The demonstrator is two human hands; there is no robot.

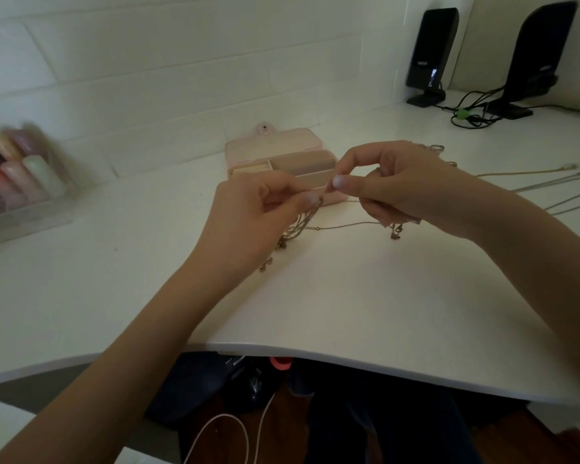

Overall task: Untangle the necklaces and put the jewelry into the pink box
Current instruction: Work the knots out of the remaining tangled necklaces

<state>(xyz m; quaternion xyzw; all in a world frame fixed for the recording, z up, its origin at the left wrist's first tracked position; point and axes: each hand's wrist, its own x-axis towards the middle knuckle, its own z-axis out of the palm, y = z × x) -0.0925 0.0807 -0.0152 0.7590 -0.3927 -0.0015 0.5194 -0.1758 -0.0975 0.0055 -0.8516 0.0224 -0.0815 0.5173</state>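
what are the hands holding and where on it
Both hold the tangled chains: the left hand pinches the bunch at its top, the right hand pinches a strand beside it.

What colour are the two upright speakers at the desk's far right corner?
Glossy black speakers, seen in the head view.

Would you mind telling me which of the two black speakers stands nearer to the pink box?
The left speaker, the one with the readable logo, is nearer the pink box; the other speaker stands farther right.
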